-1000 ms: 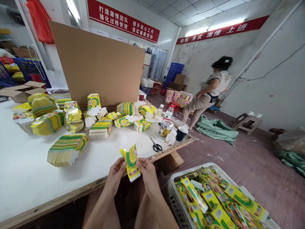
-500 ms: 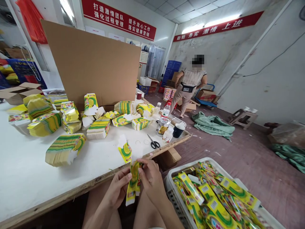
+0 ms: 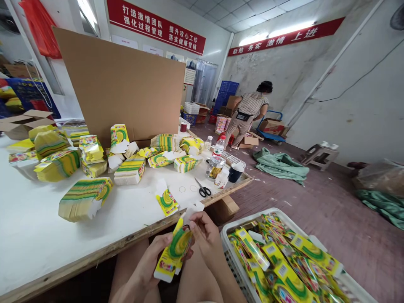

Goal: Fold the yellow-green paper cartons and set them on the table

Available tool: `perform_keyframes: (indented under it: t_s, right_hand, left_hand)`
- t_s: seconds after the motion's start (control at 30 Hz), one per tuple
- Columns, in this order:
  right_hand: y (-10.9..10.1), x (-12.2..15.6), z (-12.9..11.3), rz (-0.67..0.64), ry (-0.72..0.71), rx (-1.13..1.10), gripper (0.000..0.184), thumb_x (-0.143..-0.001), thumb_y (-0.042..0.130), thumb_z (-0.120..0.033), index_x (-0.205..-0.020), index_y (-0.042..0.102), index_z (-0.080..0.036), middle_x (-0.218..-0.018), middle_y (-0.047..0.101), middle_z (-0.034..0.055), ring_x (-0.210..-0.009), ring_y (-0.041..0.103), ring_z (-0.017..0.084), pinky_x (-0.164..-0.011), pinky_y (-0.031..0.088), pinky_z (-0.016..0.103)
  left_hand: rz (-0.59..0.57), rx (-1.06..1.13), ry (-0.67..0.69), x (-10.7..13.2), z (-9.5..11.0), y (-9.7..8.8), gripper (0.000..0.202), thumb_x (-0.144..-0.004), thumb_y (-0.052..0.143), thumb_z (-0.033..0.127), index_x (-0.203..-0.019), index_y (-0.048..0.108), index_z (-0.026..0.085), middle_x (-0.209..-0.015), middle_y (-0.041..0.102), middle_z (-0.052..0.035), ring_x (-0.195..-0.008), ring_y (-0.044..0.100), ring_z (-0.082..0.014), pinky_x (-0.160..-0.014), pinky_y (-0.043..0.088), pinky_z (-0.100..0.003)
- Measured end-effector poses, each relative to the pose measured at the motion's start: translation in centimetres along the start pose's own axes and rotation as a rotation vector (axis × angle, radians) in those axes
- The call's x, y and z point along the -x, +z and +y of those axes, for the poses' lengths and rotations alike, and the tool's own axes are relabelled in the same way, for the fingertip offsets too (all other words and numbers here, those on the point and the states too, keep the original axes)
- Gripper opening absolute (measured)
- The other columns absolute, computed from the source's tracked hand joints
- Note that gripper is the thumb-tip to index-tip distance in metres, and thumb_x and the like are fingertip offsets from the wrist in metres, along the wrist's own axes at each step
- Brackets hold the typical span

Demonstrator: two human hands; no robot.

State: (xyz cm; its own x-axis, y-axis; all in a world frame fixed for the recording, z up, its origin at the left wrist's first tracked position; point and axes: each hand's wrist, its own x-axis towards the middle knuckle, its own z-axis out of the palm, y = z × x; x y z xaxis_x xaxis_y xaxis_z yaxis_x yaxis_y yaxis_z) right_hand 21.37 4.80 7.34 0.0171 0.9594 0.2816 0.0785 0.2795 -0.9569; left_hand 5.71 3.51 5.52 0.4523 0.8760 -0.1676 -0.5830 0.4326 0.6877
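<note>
A yellow and green printed carton [image 3: 176, 248] with white flaps is held between my hands, in front of the table edge and above my lap. My left hand [image 3: 151, 256] is closed around its left side, thumb on the printed face. The fingers of my right hand [image 3: 205, 235] pinch the carton's upper right, by the raised white flap. Whether anything is inside the carton I cannot tell. Another such carton [image 3: 167, 202], its white flap up, lies on the table [image 3: 126, 210] just beyond my hands.
Bundles of flat cartons [image 3: 85, 198] sit across the table before a large cardboard sheet [image 3: 126, 88]. Scissors [image 3: 204, 190], a dark mug [image 3: 235, 171] and bottles stand near its right edge. A white basket [image 3: 225, 235] of filled-looking cartons is at my right. Farther back, a person [image 3: 248, 111] bends beside boxes.
The carton in my hands has turned from narrow edge-on to its broad printed face, its lower end swinging left. The person at the back has leaned over further.
</note>
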Motion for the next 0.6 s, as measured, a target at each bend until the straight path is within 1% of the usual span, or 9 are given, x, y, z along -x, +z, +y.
perform_keyframes:
  t_s: [0.07, 0.13, 0.17, 0.23, 0.3, 0.33, 0.43, 0.5, 0.6]
  right_hand:
    - [-0.1, -0.2, 0.1, 0.025, 0.045, -0.061, 0.024, -0.087, 0.061, -0.042, -0.081, 0.058, -0.020, -0.070, 0.054, -0.0014, -0.063, 0.053, 0.014, -0.060, 0.045, 0.025]
    - [-0.1, -0.1, 0.3, 0.067, 0.050, -0.066, 0.027, -0.085, 0.063, -0.045, -0.078, 0.058, -0.019, -0.068, 0.053, -0.0017, -0.062, 0.051, 0.013, -0.058, 0.044, 0.024]
    - [0.0, 0.1, 0.5, 0.108, 0.044, -0.064, 0.027, -0.084, 0.063, -0.046, -0.081, 0.059, -0.019, -0.069, 0.054, -0.0014, -0.063, 0.051, 0.014, -0.059, 0.044, 0.024]
    - [0.3, 0.6, 1.0, 0.192, 0.040, -0.048, 0.028, -0.084, 0.064, -0.044, -0.097, 0.060, -0.020, -0.076, 0.058, 0.0003, -0.067, 0.055, 0.015, -0.062, 0.047, 0.026]
    - [0.7, 1.2, 1.5, 0.235, 0.054, -0.016, 0.039, -0.084, 0.065, -0.041, -0.115, 0.055, -0.021, -0.088, 0.063, 0.0035, -0.076, 0.060, 0.018, -0.068, 0.050, 0.028]
    - [1.0, 1.5, 1.6, 0.238, 0.059, 0.008, 0.043, -0.083, 0.066, -0.039, -0.120, 0.052, -0.021, -0.094, 0.065, 0.0050, -0.081, 0.062, 0.019, -0.071, 0.052, 0.030]
    - [1.5, 2.1, 1.7, 0.242, 0.034, 0.083, 0.040, -0.083, 0.067, -0.036, -0.119, 0.055, -0.022, -0.105, 0.066, 0.0072, -0.094, 0.063, 0.022, -0.079, 0.052, 0.032]
    - [1.6, 2.2, 1.5, 0.267, -0.004, 0.123, 0.036, -0.084, 0.065, -0.035, -0.116, 0.055, -0.023, -0.108, 0.065, 0.0069, -0.097, 0.062, 0.021, -0.082, 0.052, 0.032]
    - [1.7, 2.1, 1.3, 0.315, -0.049, 0.164, 0.031, -0.087, 0.061, -0.035, -0.115, 0.053, -0.024, -0.109, 0.062, 0.0059, -0.096, 0.061, 0.019, -0.082, 0.051, 0.030]
  left_hand:
    - [-0.032, 0.004, 0.019, 0.0, 0.0, 0.2, 0.039, -0.071, 0.077, 0.041, -0.090, 0.079, 0.008, -0.083, 0.078, -0.0155, -0.070, 0.073, -0.0274, -0.070, 0.055, -0.035]
    - [0.004, 0.015, 0.019, -0.1, -0.1, 0.2, 0.039, -0.067, 0.081, 0.041, -0.089, 0.079, 0.009, -0.081, 0.078, -0.0140, -0.071, 0.073, -0.0274, -0.070, 0.055, -0.035]
    - [0.042, 0.020, 0.016, -0.2, -0.2, 0.1, 0.038, -0.066, 0.082, 0.042, -0.088, 0.079, 0.011, -0.078, 0.079, -0.0128, -0.071, 0.073, -0.0271, -0.070, 0.056, -0.034]
    - [0.105, 0.021, 0.031, -0.5, -0.3, -0.1, 0.036, -0.065, 0.084, 0.040, -0.087, 0.079, 0.012, -0.075, 0.079, -0.0106, -0.072, 0.074, -0.0263, -0.071, 0.056, -0.034]
    - [0.121, 0.032, 0.069, -0.7, -0.5, -0.2, 0.034, -0.064, 0.086, 0.036, -0.089, 0.079, 0.014, -0.077, 0.080, -0.0095, -0.075, 0.074, -0.0262, -0.075, 0.057, -0.034]
    - [0.117, 0.048, 0.089, -0.8, -0.6, -0.1, 0.035, -0.063, 0.086, 0.034, -0.092, 0.079, 0.015, -0.080, 0.080, -0.0093, -0.078, 0.075, -0.0266, -0.077, 0.057, -0.035]
    - [0.134, 0.128, 0.093, -0.6, -1.2, 0.3, 0.037, -0.068, 0.084, 0.033, -0.100, 0.077, 0.018, -0.090, 0.081, -0.0090, -0.086, 0.074, -0.0278, -0.085, 0.056, -0.039]
    - [0.109, 0.205, 0.040, -0.2, -1.7, 0.7, 0.035, -0.074, 0.078, 0.035, -0.106, 0.075, 0.020, -0.097, 0.080, -0.0089, -0.090, 0.074, -0.0280, -0.089, 0.054, -0.041]
    - [-0.012, 0.320, -0.037, 0.3, -2.5, 1.3, 0.035, -0.083, 0.069, 0.038, -0.115, 0.071, 0.025, -0.106, 0.078, -0.0087, -0.096, 0.073, -0.0276, -0.095, 0.050, -0.042]
